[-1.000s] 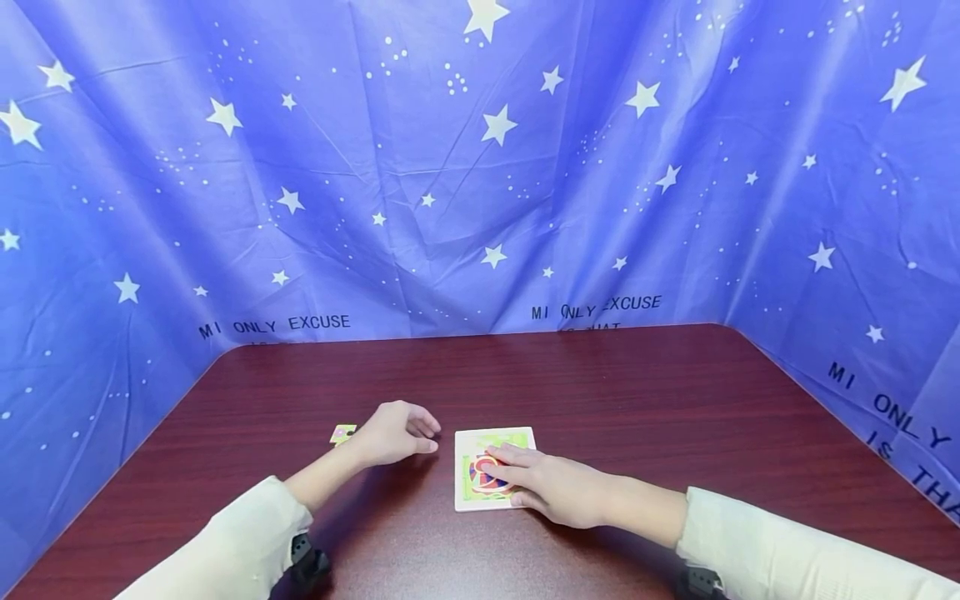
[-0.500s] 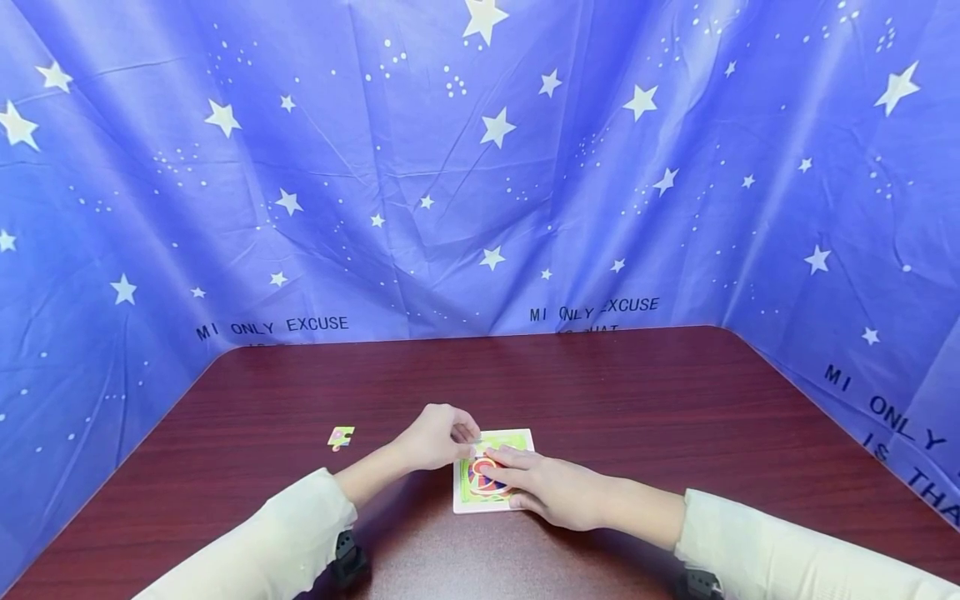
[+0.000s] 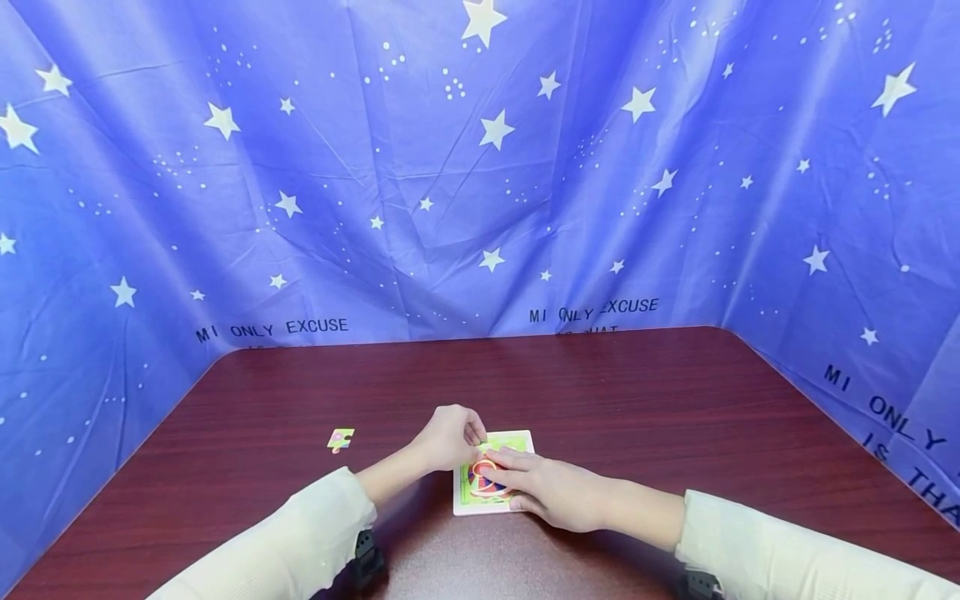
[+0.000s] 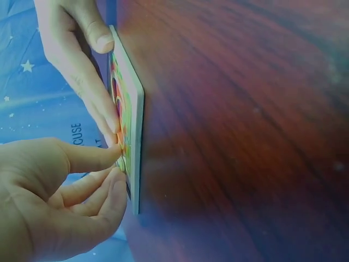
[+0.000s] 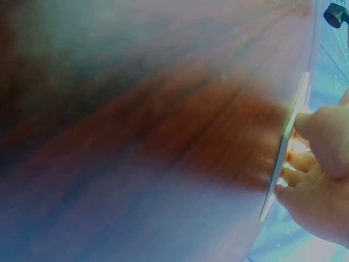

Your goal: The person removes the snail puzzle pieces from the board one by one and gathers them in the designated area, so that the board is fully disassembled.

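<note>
A loose jigsaw piece (image 3: 341, 439) lies apart on the glossy, wood-grained table (image 3: 637, 400) before a creased blue curtain (image 3: 420, 150), while the square, pale-rimmed puzzle board (image 3: 480, 511) sits centrally, partly covered by the right hand (image 3: 558, 492), fingers outstretched, and the left hand (image 3: 450, 437), pinching a small piece (image 4: 122, 162) at its left side.

Left arm (image 3: 270, 537): one, angled forward and inward. Left hand (image 3: 452, 437): fingers curled, thumb and index tips meeting in a pinch. Right arm (image 3: 795, 546): one, extended inward. Right hand (image 3: 558, 493): palm down, fingers outstretched, fingertips near the left's.
</note>
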Demonstrator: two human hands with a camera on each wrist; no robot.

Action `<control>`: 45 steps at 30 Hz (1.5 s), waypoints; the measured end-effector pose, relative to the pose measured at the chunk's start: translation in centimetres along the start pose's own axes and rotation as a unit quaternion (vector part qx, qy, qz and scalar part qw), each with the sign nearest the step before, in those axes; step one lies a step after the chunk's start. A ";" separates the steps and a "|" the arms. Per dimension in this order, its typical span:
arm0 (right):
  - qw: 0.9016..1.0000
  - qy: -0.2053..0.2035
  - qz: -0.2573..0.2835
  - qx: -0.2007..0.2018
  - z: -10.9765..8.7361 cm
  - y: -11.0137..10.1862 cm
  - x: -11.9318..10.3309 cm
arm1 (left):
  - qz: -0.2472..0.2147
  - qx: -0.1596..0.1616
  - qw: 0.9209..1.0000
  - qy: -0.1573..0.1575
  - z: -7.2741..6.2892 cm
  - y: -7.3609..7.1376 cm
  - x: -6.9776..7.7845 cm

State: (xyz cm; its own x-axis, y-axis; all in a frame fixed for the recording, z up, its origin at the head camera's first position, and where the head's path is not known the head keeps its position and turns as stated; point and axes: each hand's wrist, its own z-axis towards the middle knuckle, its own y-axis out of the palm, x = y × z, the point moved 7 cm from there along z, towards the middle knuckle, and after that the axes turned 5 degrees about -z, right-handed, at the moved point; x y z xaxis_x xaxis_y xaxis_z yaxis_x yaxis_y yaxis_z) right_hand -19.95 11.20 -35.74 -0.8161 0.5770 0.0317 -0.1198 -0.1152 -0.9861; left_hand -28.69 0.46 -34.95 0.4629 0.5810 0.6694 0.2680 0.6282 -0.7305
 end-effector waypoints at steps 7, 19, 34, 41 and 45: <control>1.000 -0.005 -0.008 0.001 -0.1 -0.1 -0.1 | -0.042 -0.013 0.997 -0.062 0.3 0.2 -0.8; 1.000 0.012 -0.012 -0.014 0.0 0.6 0.2 | -0.048 -0.012 0.995 -0.091 1.0 0.1 -1.3; 0.999 0.038 -0.015 -0.025 -0.6 0.1 -0.2 | -0.038 -0.027 0.993 -0.107 1.2 0.1 -1.4; 0.999 0.021 -0.024 -0.024 -0.5 -0.1 -0.3 | -0.032 -0.045 0.991 -0.123 1.3 0.1 -1.2; 0.999 0.021 -0.028 -0.025 -0.5 -0.1 -0.3 | -0.043 -0.046 0.990 -0.124 1.4 0.2 -1.2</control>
State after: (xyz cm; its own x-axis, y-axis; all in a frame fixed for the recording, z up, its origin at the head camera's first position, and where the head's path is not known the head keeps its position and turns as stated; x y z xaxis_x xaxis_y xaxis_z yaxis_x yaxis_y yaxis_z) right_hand -19.38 11.46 -35.77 -0.7846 0.6147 0.0813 -0.1357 -0.0423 -0.9899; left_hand -30.36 0.61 -35.71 0.2157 0.6447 0.7333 0.3784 0.6371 -0.6715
